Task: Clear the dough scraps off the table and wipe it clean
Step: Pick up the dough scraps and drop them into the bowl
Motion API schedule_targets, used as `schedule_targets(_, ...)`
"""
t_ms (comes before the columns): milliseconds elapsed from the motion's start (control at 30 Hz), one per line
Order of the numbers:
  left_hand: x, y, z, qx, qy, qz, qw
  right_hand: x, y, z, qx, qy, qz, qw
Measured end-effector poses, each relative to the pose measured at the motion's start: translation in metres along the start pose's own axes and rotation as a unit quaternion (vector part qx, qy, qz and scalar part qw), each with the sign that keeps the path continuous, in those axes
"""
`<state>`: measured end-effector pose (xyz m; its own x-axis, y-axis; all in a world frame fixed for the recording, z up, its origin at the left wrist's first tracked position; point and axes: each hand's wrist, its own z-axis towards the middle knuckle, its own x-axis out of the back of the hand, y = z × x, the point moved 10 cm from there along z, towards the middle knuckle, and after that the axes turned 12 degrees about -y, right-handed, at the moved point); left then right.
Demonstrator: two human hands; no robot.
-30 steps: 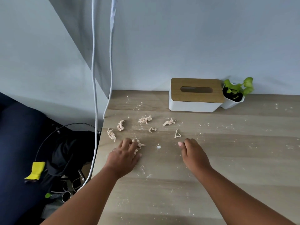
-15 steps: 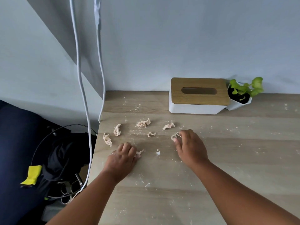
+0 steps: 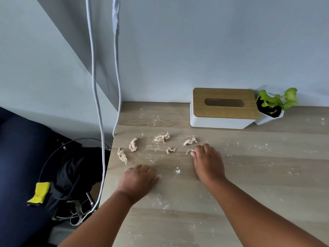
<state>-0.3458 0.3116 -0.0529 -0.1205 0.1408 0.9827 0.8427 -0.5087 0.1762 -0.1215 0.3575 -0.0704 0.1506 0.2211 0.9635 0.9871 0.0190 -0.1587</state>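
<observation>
1. Across the lower and right parts of the frame runs the wooden table [image 3: 249, 175], its light surface dusted with pale flour specks and crumbs.
2. Behind it, filling the upper frame, stands a grey wall, with two white cables [image 3: 97, 104] hanging down at upper left past the table's left edge.
3. At lower left, off the table, lies a dark heap of fabric and wire with a yellow tag [image 3: 39, 193] on it.
4. A white tissue box [image 3: 222, 111] with a wooden lid sits at the table's back edge, right of centre; a small white pot with a green plant [image 3: 274, 106] stands just beside it on the right, touching or nearly so.
5. The right hand [image 3: 207, 162] lies knuckles-up at frame centre, its fingers curled and pinching a small dough scrap [image 3: 189, 151] against the table.
6. The left hand [image 3: 138, 179] rests knuckles-up at centre left, fingers curled under; whether it holds anything cannot be told, since the palm is hidden.
7. Five more dough scraps lie loose above the hands: one near the left table edge [image 3: 122, 155], one just right of it [image 3: 133, 144], a wider clump [image 3: 161, 138] at centre, a tiny piece [image 3: 170, 150] below that, and one [image 3: 190, 141] just above the right hand's fingertips.
8. A white crumb [image 3: 177, 171] sits between the two hands.
</observation>
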Motion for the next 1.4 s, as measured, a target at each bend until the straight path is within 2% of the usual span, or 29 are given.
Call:
schedule_targets(133, 0.01, -0.001, -0.003, 0.023, -0.005, -0.039, 0.999, 0.002, -0.011, 0.002, 0.014, -0.005, 0.058, 0.998)
schedule_targets(300, 0.011, -0.008, -0.005, 0.047, -0.021, -0.14, 0.989, -0.016, -0.004, 0.0, 0.008, -0.087, 0.188, 0.978)
schedule_targets(433, 0.005, -0.021, -0.011, 0.088, -0.019, -0.201, 0.975, -0.011, 0.001, -0.003, 0.003, -0.091, 0.238, 0.967)
schedule_targets(633, 0.008, -0.028, -0.012, 0.114, -0.014, -0.261, 0.958, -0.004, 0.006, -0.001, 0.002, -0.07, 0.259, 0.963)
schedule_targets(867, 0.007, -0.047, -0.016, 0.192, -0.006, -0.285, 0.939, -0.001, 0.005, 0.006, 0.012, -0.039, 0.267, 0.963)
schedule_targets(1067, 0.014, -0.051, -0.013, 0.204, -0.021, -0.254, 0.945, 0.011, 0.005, 0.012, -0.007, -0.005, 0.189, 0.982)
schedule_targets(1167, 0.017, -0.056, -0.008, 0.205, -0.016, -0.268, 0.941, 0.015, 0.005, 0.016, -0.014, -0.007, 0.147, 0.989)
schedule_targets(1400, 0.011, -0.09, -0.001, 0.263, 0.009, -0.28, 0.923, 0.009, 0.0, 0.035, 0.014, -0.06, 0.164, 0.985)
